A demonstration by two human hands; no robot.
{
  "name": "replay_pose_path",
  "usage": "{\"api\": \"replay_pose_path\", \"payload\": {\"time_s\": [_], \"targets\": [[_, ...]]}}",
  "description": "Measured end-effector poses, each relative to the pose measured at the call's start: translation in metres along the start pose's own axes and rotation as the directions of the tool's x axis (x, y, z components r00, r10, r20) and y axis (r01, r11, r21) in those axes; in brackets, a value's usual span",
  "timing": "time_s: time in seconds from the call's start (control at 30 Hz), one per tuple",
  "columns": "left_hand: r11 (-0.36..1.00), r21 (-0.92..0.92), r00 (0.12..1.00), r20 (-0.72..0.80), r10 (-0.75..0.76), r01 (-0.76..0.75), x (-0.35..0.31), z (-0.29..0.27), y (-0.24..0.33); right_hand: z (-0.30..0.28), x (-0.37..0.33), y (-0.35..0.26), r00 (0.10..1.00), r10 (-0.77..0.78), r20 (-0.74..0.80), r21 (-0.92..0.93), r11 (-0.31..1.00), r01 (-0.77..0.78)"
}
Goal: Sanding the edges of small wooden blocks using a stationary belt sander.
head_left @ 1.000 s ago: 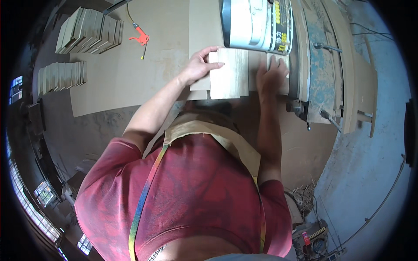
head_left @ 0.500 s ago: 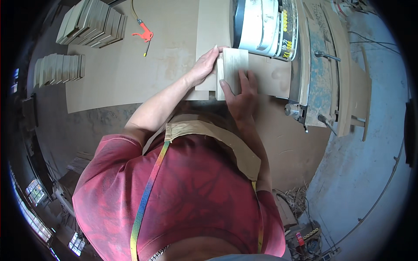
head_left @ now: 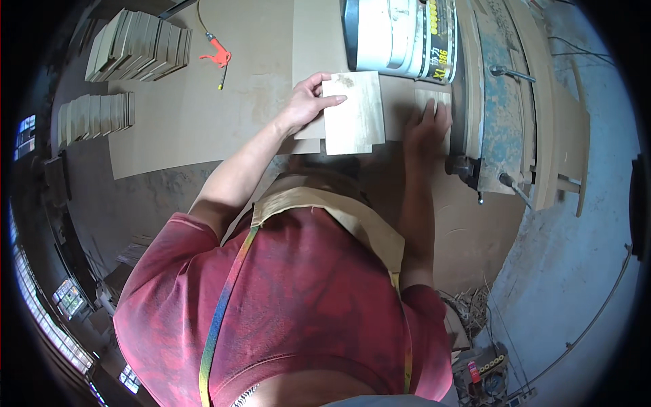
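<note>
My left hand (head_left: 306, 105) grips a flat, pale wooden board (head_left: 354, 117) by its left edge, the thumb on top and the fingers curled at its far left corner. Its lower right corner looks stepped, perhaps from a second piece underneath. To the right, my right hand (head_left: 427, 129) has its fingers bent over another small pale wooden board (head_left: 434, 98), close to the table's right side. Most of that second board is hidden under the hand.
A white bucket (head_left: 397, 37) lies beyond the boards. At right stands a worn machine bed (head_left: 502, 95) with metal handles. Two rows of stacked boards (head_left: 139, 47) and a red air blow gun (head_left: 217, 54) are on the brown sheeted table (head_left: 176, 132) at left.
My right hand has left the board in front of me and moved right, where a wooden board now shows under its fingers. My left hand's board has turned its broad face up.
</note>
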State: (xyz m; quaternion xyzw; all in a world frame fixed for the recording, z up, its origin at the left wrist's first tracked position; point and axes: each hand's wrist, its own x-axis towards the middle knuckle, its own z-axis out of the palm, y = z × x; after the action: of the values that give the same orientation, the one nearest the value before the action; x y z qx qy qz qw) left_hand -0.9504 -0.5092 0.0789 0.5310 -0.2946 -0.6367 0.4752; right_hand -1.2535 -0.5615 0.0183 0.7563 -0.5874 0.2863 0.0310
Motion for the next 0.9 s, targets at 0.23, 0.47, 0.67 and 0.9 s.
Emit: {"api": "replay_pose_path", "payload": {"time_s": [0.23, 0.47, 0.67, 0.9], "targets": [[0.992, 0.127, 0.997, -0.072, -0.017, 0.026, 0.002, 0.005, 0.001, -0.014, -0.013, -0.006, 0.985, -0.057, -0.161, -0.046, 0.998, 0.050], [0.987, 0.158, 0.999, -0.039, 0.033, -0.027, 0.001, 0.002, -0.005, -0.018, 0.010, -0.012, 1.000, 0.019, 0.018, -0.011, 1.000, -0.019], [0.967, 0.252, 0.996, -0.072, 0.046, -0.027, 0.013, 0.000, -0.001, -0.011, -0.009, -0.005, 0.998, -0.046, -0.035, -0.088, 0.995, 0.043], [0.918, 0.397, 0.985, -0.162, 0.065, 0.005, 0.009, 0.009, -0.004, -0.010, 0.026, -0.042, 0.993, 0.115, 0.013, 0.160, 0.980, -0.115]]}}
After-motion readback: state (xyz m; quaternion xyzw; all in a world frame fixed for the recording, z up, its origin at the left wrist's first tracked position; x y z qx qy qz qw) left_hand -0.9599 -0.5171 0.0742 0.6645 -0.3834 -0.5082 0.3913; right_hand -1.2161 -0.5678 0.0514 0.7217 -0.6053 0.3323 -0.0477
